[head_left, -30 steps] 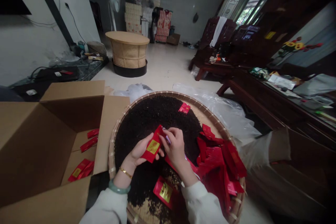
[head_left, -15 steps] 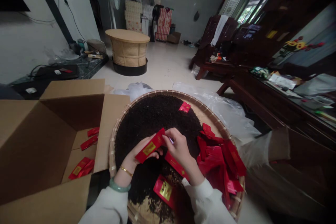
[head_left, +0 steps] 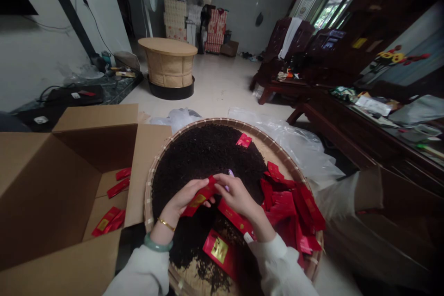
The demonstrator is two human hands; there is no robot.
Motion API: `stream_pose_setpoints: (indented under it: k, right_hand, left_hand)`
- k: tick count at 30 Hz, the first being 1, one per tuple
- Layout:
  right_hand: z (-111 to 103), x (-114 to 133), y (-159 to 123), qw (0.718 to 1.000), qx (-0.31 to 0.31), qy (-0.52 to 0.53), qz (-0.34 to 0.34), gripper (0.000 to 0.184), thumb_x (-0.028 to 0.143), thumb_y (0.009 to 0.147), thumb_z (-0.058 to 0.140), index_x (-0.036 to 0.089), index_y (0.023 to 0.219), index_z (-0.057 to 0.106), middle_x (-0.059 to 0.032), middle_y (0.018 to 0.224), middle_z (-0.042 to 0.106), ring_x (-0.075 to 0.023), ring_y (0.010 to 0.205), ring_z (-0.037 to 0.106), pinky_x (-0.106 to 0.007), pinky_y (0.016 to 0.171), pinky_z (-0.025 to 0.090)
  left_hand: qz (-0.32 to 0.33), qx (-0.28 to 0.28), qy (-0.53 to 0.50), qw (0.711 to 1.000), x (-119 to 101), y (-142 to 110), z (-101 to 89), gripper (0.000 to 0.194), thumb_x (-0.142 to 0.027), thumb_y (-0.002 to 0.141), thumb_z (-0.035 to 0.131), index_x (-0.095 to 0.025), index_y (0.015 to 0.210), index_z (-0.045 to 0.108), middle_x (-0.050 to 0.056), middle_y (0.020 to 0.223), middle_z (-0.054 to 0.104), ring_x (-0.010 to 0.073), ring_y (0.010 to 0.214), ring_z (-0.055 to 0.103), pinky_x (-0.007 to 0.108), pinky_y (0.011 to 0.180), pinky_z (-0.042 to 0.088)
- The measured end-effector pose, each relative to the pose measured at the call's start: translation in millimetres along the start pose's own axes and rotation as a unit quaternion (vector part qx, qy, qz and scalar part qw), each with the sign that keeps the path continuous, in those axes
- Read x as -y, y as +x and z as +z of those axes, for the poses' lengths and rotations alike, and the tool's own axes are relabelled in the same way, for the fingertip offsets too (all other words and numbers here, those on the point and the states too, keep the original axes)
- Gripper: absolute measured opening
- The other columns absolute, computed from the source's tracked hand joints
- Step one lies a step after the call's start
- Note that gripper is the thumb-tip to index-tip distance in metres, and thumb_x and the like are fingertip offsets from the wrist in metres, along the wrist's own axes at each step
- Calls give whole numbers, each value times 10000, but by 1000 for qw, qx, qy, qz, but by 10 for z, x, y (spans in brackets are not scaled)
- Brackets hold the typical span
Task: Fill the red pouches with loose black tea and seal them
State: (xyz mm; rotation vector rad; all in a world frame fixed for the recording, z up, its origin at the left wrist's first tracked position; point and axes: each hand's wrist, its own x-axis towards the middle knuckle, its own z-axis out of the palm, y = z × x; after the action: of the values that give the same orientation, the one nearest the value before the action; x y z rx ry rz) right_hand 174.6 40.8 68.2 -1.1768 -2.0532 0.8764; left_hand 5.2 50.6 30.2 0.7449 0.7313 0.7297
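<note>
Left, an open cardboard box [head_left: 31, 185] containing small packets [head_left: 118, 188]; centre, a round woven tray [head_left: 149, 194] of dark leaves [head_left: 204, 152], above which the left hand [head_left: 182, 198] curls around a red-and-gold packet [head_left: 199, 200] and the right hand [head_left: 236, 195], fingers bent nearly closed, grips its upper end beside a partly hidden purple object [head_left: 231, 173]; right, heaped red pouches [head_left: 284, 208]

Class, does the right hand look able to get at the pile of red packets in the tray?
Probably yes: the packet pile lies in the tray beside the right hand, with nothing seen blocking the way, though that hand is busy at the held packet.
</note>
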Motion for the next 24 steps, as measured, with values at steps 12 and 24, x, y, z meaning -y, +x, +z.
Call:
stream_pose_setpoints:
  k: [12,24]
  right_hand:
    - [211,-206,9,961,8,254,107,152,307,804,580,205,762,475,63,607,561,-119,545,553,-222,522,410]
    - [-24,-248,-28,957,142,215,135,411,567,741,643,157,763,650,22,661,609,-127,609,527,-310,655,451]
  left_hand:
    - [24,-29,41,998,31,50,9,277,-372,698,715,-120,804,673,38,668,674,148,581,614,233,542,471]
    - [138,-125,220,958,37,72,-8,189,-315,664,687,-135,639,637,1,619,616,124,588,522,221,575,397]
